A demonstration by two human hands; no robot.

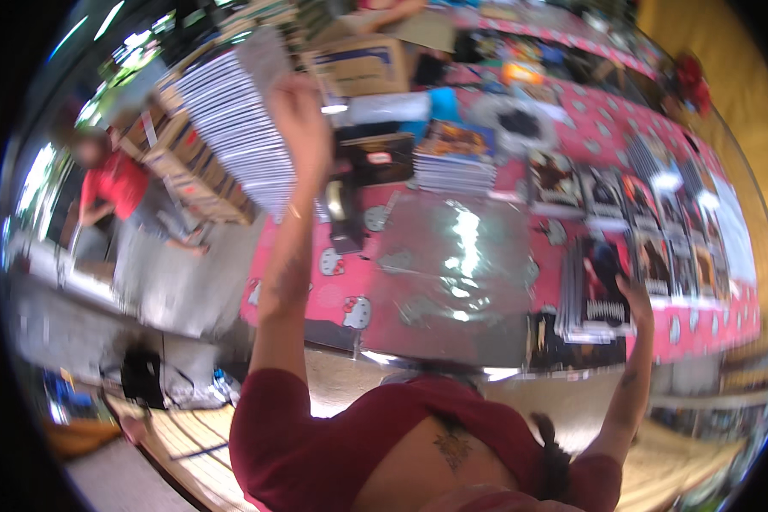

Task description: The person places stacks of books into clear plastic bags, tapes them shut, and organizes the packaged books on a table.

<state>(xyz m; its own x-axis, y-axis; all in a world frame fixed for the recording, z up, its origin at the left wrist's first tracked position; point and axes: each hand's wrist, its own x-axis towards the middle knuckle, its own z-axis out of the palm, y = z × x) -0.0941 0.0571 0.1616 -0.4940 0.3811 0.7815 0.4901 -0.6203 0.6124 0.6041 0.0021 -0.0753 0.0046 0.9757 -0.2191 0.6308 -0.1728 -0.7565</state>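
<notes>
My left hand (301,119) is raised at the far left of the table, against the top of a tall stack of books (235,128) with pale page edges. Blur hides whether its fingers grip the topmost one. On the right, my right hand (637,300) lies at the side of a shorter pile of dark-covered books (604,282), fingers stretched along the top cover. Between my arms, a glossy stack of clear plastic sheets (452,282) lies flat on the pink patterned tablecloth (324,290).
Several books with picture covers (657,256) lie in rows at the right. A book pile (455,158), a black tape dispenser (343,209) and a cardboard box (358,66) stand farther back. At left are stacked cartons (192,171) and a person in a red shirt (119,183).
</notes>
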